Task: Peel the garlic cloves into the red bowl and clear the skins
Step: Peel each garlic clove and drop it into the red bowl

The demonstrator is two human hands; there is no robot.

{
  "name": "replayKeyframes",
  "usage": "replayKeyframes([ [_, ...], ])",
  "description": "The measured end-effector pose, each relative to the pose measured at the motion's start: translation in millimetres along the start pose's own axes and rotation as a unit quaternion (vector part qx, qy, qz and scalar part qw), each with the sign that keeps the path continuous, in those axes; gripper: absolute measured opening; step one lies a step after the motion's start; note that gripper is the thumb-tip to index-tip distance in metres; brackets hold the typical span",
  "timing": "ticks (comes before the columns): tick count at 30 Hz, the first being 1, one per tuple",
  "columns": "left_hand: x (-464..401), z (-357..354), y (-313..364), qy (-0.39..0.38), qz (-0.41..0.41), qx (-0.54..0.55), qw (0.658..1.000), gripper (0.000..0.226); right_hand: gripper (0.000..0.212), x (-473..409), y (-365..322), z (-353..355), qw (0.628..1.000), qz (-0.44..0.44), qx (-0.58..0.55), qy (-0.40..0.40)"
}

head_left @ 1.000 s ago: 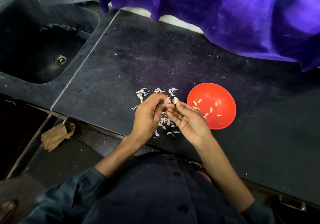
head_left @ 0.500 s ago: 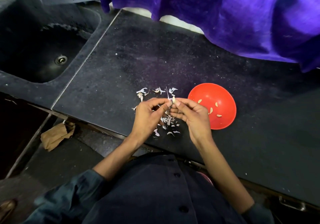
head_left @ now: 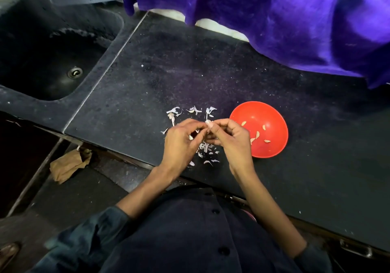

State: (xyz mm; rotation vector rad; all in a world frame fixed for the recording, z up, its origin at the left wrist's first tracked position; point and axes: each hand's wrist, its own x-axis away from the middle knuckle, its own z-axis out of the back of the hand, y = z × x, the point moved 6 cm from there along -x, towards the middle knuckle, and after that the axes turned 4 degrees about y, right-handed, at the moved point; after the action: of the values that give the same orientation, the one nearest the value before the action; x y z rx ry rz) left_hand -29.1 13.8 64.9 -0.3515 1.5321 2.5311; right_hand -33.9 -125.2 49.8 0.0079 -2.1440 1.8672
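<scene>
Both hands meet over the dark counter, just left of the red bowl (head_left: 272, 112). My left hand (head_left: 182, 141) and my right hand (head_left: 231, 138) pinch one small garlic clove (head_left: 209, 123) between their fingertips; most of the clove is hidden by the fingers. Several peeled cloves (head_left: 257, 134) lie inside the bowl. White garlic skins (head_left: 191, 110) are scattered on the counter beyond the hands, and more skins (head_left: 207, 152) lie under and behind them near the front edge.
A dark sink (head_left: 52, 57) with a drain is set into the counter at the left. Purple cloth (head_left: 263, 17) hangs over the back edge. A crumpled brown paper (head_left: 68, 165) lies on the floor below the counter's front edge.
My right hand turned from palm-up to fingers curled over the clove, and both hands closed in on it fingertip to fingertip. The bowl and skins stayed in place.
</scene>
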Motion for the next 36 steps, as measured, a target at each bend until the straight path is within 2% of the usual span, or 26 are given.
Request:
replayKeyframes([
  [7,-2.2,-0.7,0.1,-0.01,-0.016,-0.016,1.0,0.02,0.015,-0.5,0.0,5.1,1.0,0.014,0.02,0.005],
  [12,-1.3,-2.6,2.3,-0.036,-0.061,-0.055,0.996,0.021,0.011,-0.4,2.8,6.6,1.0,0.009,0.017,0.021],
  [16,0.0,-2.1,5.2,-0.028,-0.082,-0.068,0.994,0.018,0.011,0.6,1.9,4.4,1.0,0.017,0.023,0.012],
  [19,-0.4,-1.6,0.4,-0.025,-0.043,-0.04,0.998,0.014,0.013,0.8,1.5,1.8,1.0,0.017,0.018,0.007],
  [24,-1.2,-2.7,-11.0,-0.035,0.075,0.043,0.996,0.012,0.013,-1.7,0.3,1.1,1.0,0.021,0.018,-0.007],
  [29,-1.6,-6.6,-12.1,-0.051,0.183,0.202,0.961,0.015,0.015,-0.2,2.3,0.2,1.0,0.002,-0.007,-0.029],
  [32,-0.7,-8.1,-14.0,-0.058,0.209,0.254,0.943,0.016,0.015,0.0,3.6,0.8,0.999,-0.005,-0.02,-0.027],
  [36,1.6,-6.8,-17.4,-0.058,0.177,0.203,0.961,0.017,0.014,-0.8,4.6,3.0,1.0,-0.005,-0.011,-0.01],
])
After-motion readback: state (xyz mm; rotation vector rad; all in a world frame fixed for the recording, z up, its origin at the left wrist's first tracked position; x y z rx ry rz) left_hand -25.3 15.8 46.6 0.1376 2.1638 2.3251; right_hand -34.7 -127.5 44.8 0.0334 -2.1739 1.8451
